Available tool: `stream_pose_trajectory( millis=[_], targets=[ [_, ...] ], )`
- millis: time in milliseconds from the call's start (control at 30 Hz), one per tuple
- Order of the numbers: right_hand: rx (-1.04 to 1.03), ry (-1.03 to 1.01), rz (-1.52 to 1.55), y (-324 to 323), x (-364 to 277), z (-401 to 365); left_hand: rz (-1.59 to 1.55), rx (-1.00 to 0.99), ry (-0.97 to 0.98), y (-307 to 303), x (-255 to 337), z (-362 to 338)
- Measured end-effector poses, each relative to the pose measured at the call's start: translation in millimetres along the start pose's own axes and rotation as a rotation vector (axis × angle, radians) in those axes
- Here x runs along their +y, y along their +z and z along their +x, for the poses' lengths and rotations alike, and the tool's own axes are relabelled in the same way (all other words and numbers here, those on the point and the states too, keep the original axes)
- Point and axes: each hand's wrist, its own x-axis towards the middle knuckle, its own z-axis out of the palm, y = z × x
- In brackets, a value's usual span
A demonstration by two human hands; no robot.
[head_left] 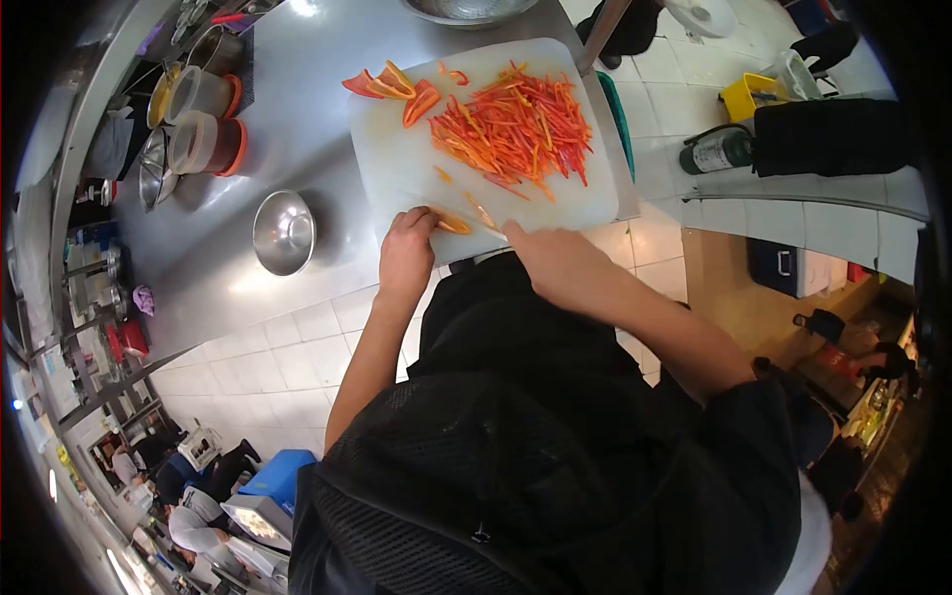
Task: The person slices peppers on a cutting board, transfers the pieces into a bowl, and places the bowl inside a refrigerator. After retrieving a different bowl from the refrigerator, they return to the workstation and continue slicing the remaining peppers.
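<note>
My left hand is closed on the end of a piece of orange pepper at the near edge of the white cutting board. Just right of it, my right hand is wrapped round a knife, whose blade points toward the pepper piece; the handle is hidden in the fist. A heap of thin red and orange pepper strips covers the board's right part. Larger pepper pieces lie at its far left corner.
A small steel bowl stands left of the board on the metal table. Plastic containers are at the table's left, and a large metal bowl is beyond the board. Other people are at the lower left.
</note>
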Motion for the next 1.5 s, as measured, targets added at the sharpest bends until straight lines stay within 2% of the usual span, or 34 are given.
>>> stream_pose_trajectory(
  millis=[133,200,300,533,600,633,700,833,900,1100,1200,1500],
  targets=[
    [-0.069,0.07,0.033,25,9,1,0.016,-0.055,-0.034,-3,3,-4],
    [0.046,0.037,0.128,43,22,28,0.0,0.001,0.002,0,1,-1],
    [0.114,0.01,0.126,53,19,48,0.022,-0.033,0.023,-3,2,-1],
    [0.03,0.075,0.237,44,33,11,0.065,-0.023,0.015,-6,5,-11],
    [0.139,-0.002,0.332,36,53,6,0.066,-0.034,0.071,-6,1,-10],
    [0.135,-0.002,0.327,32,53,9,0.063,-0.031,0.067,-6,-1,-9],
    [0.229,0.168,0.137,20,50,11,0.103,0.031,0.085,-7,-4,-7],
    [0.277,0.155,0.15,17,27,22,0.177,0.032,0.075,-17,-10,-1],
    [0.29,0.079,0.203,26,14,27,0.186,0.06,0.063,-17,-17,3],
    [0.215,0.149,0.144,55,7,53,0.004,0.102,0.004,1,-31,9],
    [0.215,0.176,0.111,57,2,54,-0.006,0.178,0.013,12,-35,8],
    [0.264,0.19,0.057,65,-1,61,-0.02,0.191,0.039,14,-37,9]
  ],
)
